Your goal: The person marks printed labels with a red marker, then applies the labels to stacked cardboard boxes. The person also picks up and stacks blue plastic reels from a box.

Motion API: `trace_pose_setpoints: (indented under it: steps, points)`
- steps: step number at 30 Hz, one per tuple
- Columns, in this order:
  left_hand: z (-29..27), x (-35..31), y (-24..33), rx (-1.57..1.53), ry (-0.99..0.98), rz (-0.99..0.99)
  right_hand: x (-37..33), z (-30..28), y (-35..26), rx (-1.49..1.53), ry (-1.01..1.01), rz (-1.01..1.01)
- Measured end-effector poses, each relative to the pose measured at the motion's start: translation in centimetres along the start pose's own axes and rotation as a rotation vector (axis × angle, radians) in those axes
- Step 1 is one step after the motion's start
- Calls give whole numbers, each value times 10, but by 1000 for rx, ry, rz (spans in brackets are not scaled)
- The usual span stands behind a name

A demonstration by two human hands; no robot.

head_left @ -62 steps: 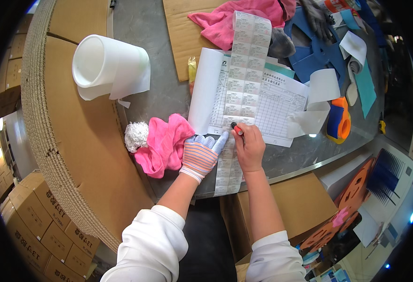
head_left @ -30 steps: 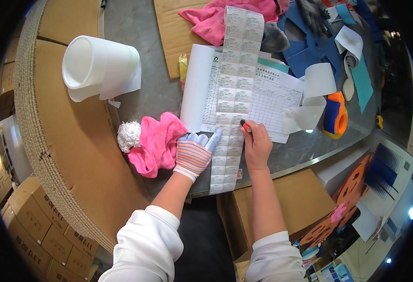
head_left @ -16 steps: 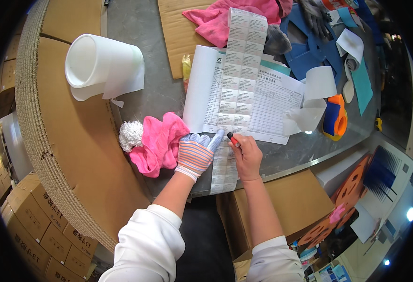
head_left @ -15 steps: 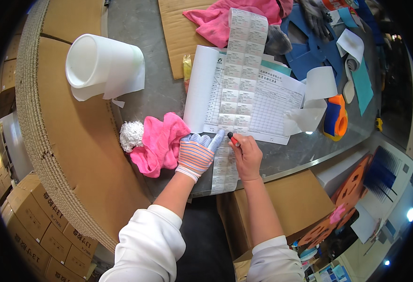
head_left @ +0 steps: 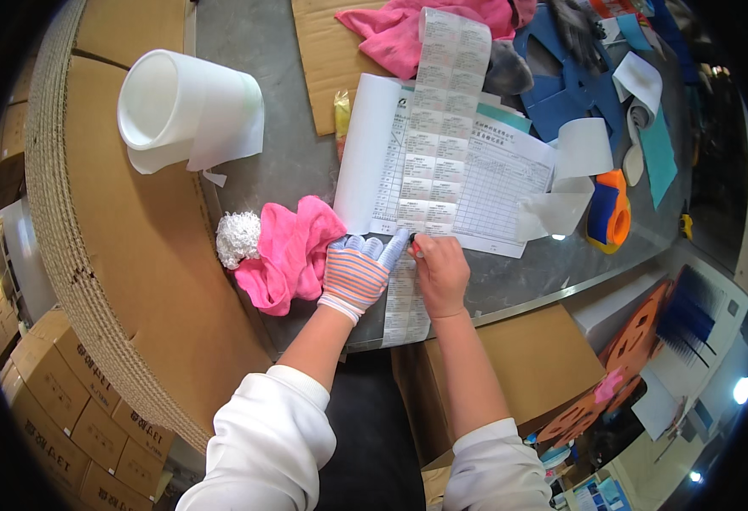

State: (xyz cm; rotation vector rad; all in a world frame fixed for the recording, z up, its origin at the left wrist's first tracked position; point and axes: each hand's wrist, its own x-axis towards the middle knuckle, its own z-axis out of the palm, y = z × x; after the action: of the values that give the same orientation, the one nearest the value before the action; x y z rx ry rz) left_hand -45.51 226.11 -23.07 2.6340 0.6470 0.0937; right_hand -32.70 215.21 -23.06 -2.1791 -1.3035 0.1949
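A long two-column strip of printed white labels [head_left: 432,167] runs toward me over a printed form [head_left: 502,183] and down to the table's front edge. My left hand [head_left: 355,274], in a striped glove, lies with fingers stretched out, the index fingertip on the strip. Just to its right, my right hand [head_left: 442,271] is bare and pinches a small red stick with a black end [head_left: 413,239]. That black end is close to the left index fingertip, over the labels. Whether it touches the strip I cannot tell.
A pink cloth [head_left: 290,255] and a white crumpled ball [head_left: 238,240] lie left of my gloved hand. Farther left stands a large white roll [head_left: 191,106]. An orange-and-blue tape dispenser [head_left: 610,213] sits at the right. Stacked cardboard [head_left: 144,221] borders the table's left side.
My right hand has moved slightly up and left, bringing the red stick's black end down beside the left index finger. The left hand stays in nearly the same place on the strip.
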Motion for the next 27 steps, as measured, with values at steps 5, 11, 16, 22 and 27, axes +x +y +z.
trace_pose_setpoints:
  steps: [5, 11, 16, 22, 27]
  points:
    - [5, -3, -5, -1, 108, 78, -17, -21, -2, 160, 11, 314]
    - [4, -2, -3, 14, -7, 9, -19, -31, 14, 169, 80, 250]
    - [5, -4, -3, 20, -21, 3, -19, -25, 13, 159, 40, 256]
    - [7, -3, -4, 9, -2, 18, -14, -17, 13, 52, 63, 225]
    - [7, -1, -4, 12, -22, 2, -7, -17, 15, 82, 10, 261]
